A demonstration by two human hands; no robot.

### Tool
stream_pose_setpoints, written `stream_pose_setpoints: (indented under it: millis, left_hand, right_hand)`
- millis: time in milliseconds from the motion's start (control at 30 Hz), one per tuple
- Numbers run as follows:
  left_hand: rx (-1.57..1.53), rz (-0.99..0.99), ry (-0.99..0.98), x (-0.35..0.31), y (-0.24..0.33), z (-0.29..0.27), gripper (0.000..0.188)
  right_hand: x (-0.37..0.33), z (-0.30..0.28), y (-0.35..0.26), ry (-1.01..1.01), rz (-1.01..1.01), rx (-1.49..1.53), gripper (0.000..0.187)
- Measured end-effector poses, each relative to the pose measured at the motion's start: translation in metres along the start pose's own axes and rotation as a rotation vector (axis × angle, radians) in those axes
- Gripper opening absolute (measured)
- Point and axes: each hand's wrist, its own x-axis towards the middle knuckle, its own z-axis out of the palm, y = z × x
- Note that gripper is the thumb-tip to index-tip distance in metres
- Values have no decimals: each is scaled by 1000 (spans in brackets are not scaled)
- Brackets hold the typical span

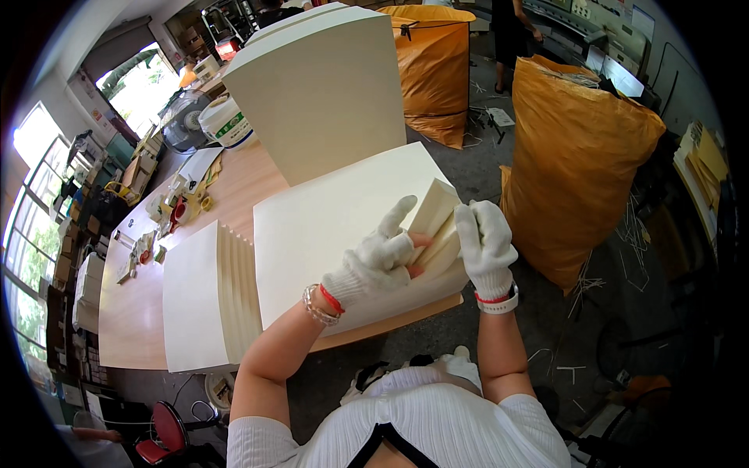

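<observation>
A folded cream strip of stiff paper or card (435, 209) lies at an angle over the right end of a wide stack of white sheets (335, 210). My left hand (378, 256), in a white knit glove with bare thumb and finger tips, grips the strip from its left side; one gloved finger sticks out. On the strip's right edge, my right hand (485, 240), also gloved, is closed with curled fingers. The gloves partly hide the strip's lower end.
A tall pale block of sheets (320, 101) rises behind the stack. At left, a ridged white stack (195, 300) stands on the wooden table (129, 320), near tape rolls (181, 210) and a white tub (225, 122). Orange sacks (573, 164) stand right. Another person (511, 35) stands behind.
</observation>
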Motion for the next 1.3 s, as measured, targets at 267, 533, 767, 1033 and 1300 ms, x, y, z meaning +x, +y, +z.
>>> stream_pose_setpoints:
  millis: [267,533,767,1033,1300]
  left_hand:
    - [14,-3,-114,1,-4,-4,29]
    - [-69,-138,-127,-1,0,-2,37]
    - [-28,-90,-91,1,8,-5,44]
    - [-60,-26,-101,3,1,-7,38]
    - [-48,-57,-27,2,3,-1,31]
  right_hand:
    - [2,0,-4,-32,241,167,9]
    - [2,-1,-4,-3,197,161,8]
    - [-3,-1,-2,-18,196,166,2]
    - [-1,-1,-3,-37,140,106,4]
    - [-1,-3,-3,-35,125,103,5]
